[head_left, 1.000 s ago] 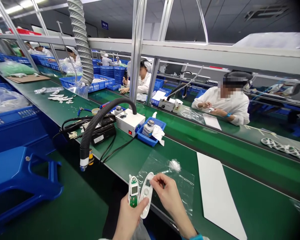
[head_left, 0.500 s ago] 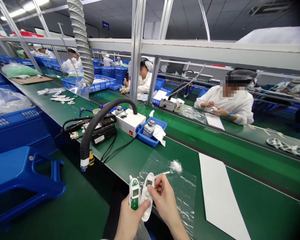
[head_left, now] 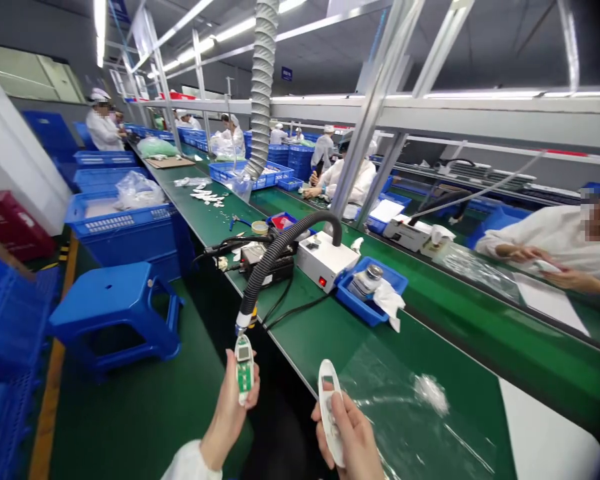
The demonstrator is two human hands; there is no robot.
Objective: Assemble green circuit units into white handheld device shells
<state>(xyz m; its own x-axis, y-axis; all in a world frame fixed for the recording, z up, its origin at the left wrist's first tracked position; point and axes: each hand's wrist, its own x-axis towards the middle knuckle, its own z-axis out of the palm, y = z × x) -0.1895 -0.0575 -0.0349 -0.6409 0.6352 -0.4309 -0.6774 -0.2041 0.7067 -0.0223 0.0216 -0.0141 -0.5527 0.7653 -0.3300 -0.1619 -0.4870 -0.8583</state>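
Observation:
My left hand (head_left: 230,410) grips a small white device half with a green circuit board and a small screen (head_left: 244,367), raised just under the nozzle of a black corrugated hose (head_left: 273,257). My right hand (head_left: 353,437) is closed around a white oval plastic cover (head_left: 329,417), held upright near the bench's front edge. The two parts are apart, about a hand's width between them. A clear plastic sheet (head_left: 420,413) lies on the green bench (head_left: 325,333) to the right of my right hand.
A white control box (head_left: 327,257), a blue tray with a bottle and cloth (head_left: 370,287) and a black tool (head_left: 270,263) stand behind the hose. A blue stool (head_left: 115,317) and blue crates (head_left: 125,223) stand to the left. Other people in white work across the conveyor and farther down.
My hands have drawn apart: the left carried the circuit-board half left and up under the hose nozzle, the right now holds the white cover alone. My view swung to the left.

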